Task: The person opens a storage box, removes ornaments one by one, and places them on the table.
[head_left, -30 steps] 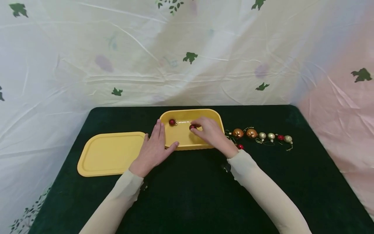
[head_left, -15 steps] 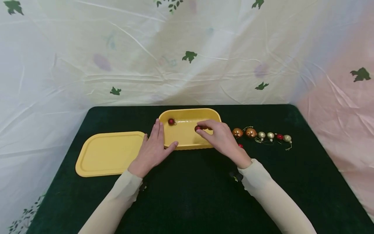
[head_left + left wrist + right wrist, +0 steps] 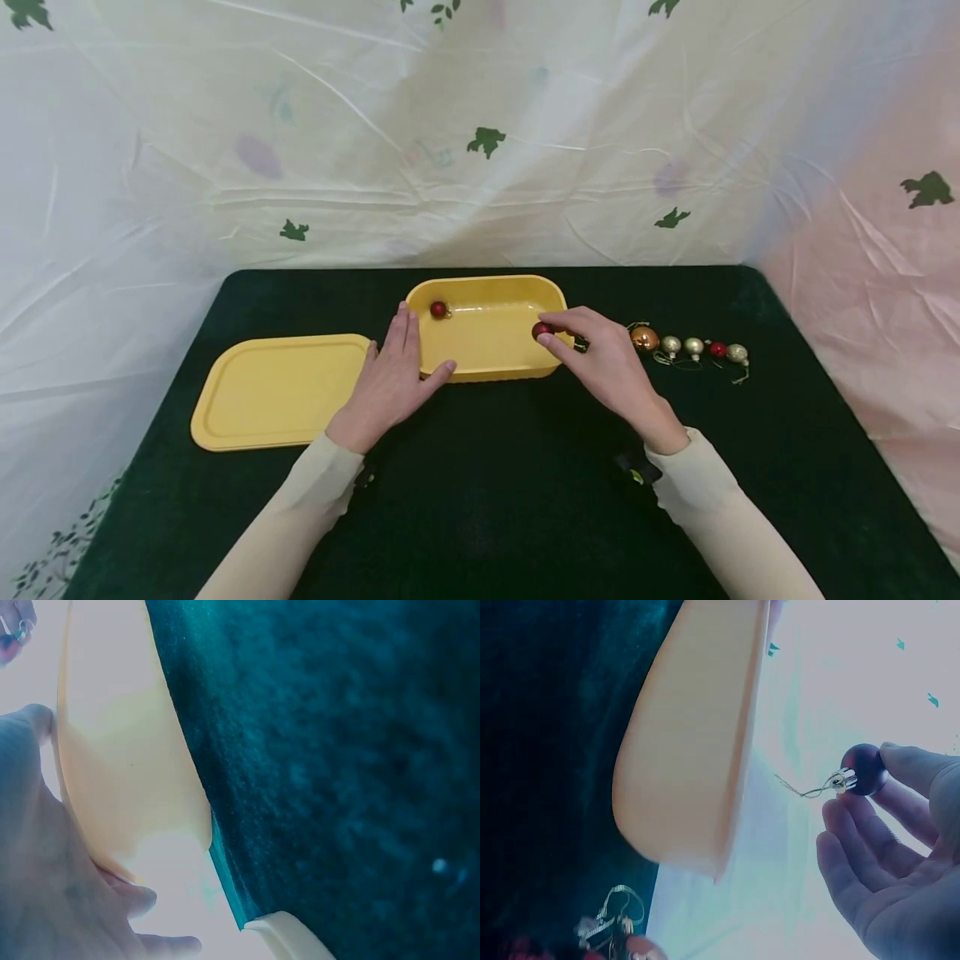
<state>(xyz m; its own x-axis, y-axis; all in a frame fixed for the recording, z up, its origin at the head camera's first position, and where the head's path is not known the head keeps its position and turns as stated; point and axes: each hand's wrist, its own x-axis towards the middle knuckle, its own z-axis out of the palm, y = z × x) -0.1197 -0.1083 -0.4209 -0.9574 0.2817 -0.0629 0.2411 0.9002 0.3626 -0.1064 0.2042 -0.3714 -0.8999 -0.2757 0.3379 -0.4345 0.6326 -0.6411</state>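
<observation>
My left hand [image 3: 386, 385] lies with straight fingers along the left end of a yellow box [image 3: 487, 376], its thumb at the front corner. Inside, near the back left corner, sits one dark red bauble [image 3: 438, 310]. Between thumb and fingertips my right hand [image 3: 609, 362] pinches another dark red bauble [image 3: 542, 332], over the box's right end in the head view. The right wrist view shows this bauble [image 3: 865, 769] held up beside the box wall [image 3: 682, 750], its silver cap and string loop facing the box.
A yellow lid [image 3: 281, 392] lies flat left of the box. To the right, a copper bauble [image 3: 644, 339], small pale gold baubles [image 3: 671, 347] and a red bauble [image 3: 717, 349] form a row on the dark green cloth [image 3: 487, 492]. A patterned white curtain [image 3: 360, 192] hangs behind.
My right hand has moved right with the pinched bauble, from above the middle of the box to its right end, now covering one copper bauble. The left hand stays against the box.
</observation>
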